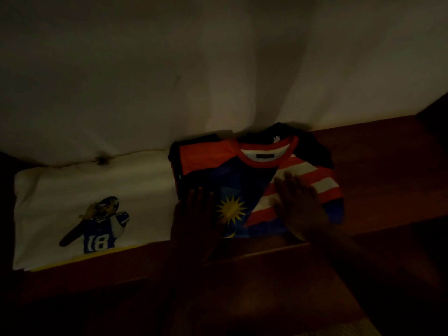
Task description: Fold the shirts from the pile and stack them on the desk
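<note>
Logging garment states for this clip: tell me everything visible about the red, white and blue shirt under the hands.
The flag shirt lies folded flat on the wooden desk, collar toward the wall. It looks like smooth jersey fabric: red neckband, red shoulder panel, red and white stripes on the right, and a dark blue area with a yellow sunburst. It sits on darker folded clothing, beside a white printed shirt. The left hand and right hand rest on it with straight fingers; the right one is blurred.

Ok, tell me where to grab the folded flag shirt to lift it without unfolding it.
Probably take the flag shirt by its left and right folded edges, sliding fingers underneath from both sides. It lies flat, collar toward the wall, and the left hand and right hand already rest flat near those edges.
</note>
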Demonstrator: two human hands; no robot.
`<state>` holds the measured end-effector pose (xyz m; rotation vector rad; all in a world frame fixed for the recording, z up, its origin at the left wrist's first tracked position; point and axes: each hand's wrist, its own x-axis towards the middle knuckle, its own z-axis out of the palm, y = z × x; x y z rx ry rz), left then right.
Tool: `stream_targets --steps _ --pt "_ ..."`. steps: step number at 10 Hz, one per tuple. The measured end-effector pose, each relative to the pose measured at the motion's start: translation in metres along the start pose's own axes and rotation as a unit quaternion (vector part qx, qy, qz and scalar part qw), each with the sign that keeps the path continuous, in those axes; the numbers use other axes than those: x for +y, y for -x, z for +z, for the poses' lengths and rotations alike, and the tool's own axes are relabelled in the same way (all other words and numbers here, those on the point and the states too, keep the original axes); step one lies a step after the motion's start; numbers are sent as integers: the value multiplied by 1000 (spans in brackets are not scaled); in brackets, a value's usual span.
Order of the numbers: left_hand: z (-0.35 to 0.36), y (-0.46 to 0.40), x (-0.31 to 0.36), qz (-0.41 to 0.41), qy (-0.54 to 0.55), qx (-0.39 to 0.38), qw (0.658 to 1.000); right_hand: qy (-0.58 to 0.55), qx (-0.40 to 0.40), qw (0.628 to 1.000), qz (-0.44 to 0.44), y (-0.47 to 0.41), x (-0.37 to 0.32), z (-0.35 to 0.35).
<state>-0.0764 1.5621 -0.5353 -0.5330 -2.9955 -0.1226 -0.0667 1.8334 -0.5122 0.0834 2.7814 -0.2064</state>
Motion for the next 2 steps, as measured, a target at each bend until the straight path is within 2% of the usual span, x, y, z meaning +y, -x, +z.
stream_targets --steps 1,2 --pt "-17 9 -11 -20 -31 -26 999 29 -40 995 90 16 13 -13" --pt "-40 14 -9 -47 9 -54 997 6 -45 994 100 36 -1 -33"
